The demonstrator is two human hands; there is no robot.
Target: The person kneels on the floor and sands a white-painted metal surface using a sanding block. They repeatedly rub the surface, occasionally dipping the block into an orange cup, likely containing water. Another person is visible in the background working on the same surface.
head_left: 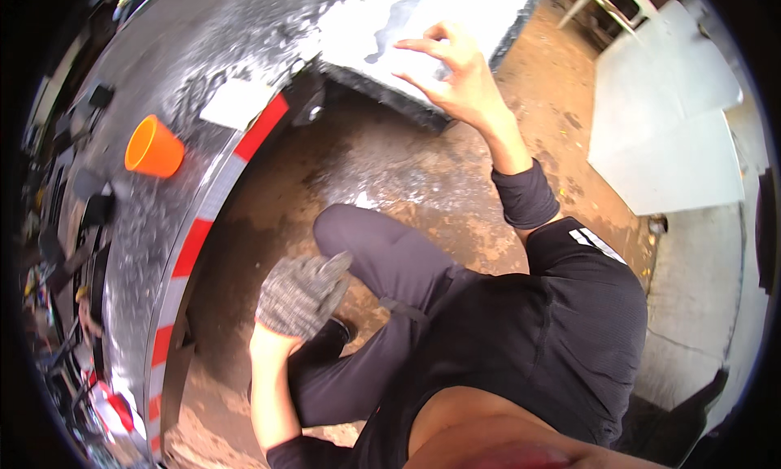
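2 hands (303, 298) (455, 72), 1 gloved, 1 seemingly above 1 tabletop (354, 34); 1 orange cup (159, 149).

You're in what looks like a workshop: stained brown floor (541, 103), scuffed black bench (146, 217) with red-and-silver striped edging (194, 248) left, jumbled dark hardware (99, 210) beyond, flat whitish panels (663, 115) right.
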